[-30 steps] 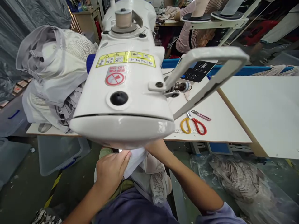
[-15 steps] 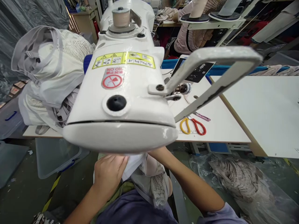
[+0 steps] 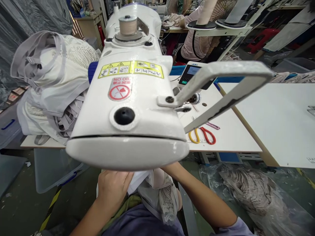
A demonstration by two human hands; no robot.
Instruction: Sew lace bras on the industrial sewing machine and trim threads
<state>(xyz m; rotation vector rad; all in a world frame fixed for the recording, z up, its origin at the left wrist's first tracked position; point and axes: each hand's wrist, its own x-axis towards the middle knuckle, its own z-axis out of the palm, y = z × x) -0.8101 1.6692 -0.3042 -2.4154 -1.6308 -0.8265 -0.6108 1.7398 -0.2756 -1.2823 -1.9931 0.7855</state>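
A white sewing machine head fills the middle of the view and hides the needle area. Just under its front edge, my left hand lies on a piece of white fabric, fingers closed over it. My right forearm reaches in beneath the machine; the right hand itself is hidden behind the machine head. Pale lace-edged fabric hangs over my lap below the hands.
A heap of white and grey garments lies on the table left of the machine. Red-and-yellow scissors and small snips rest to the right. A control panel stands behind. Another person sits beyond. Bagged fabric lies on the floor.
The view has tilted slightly so the machine head sits lower and covers more of my hands. My left hand stays on the white fabric.
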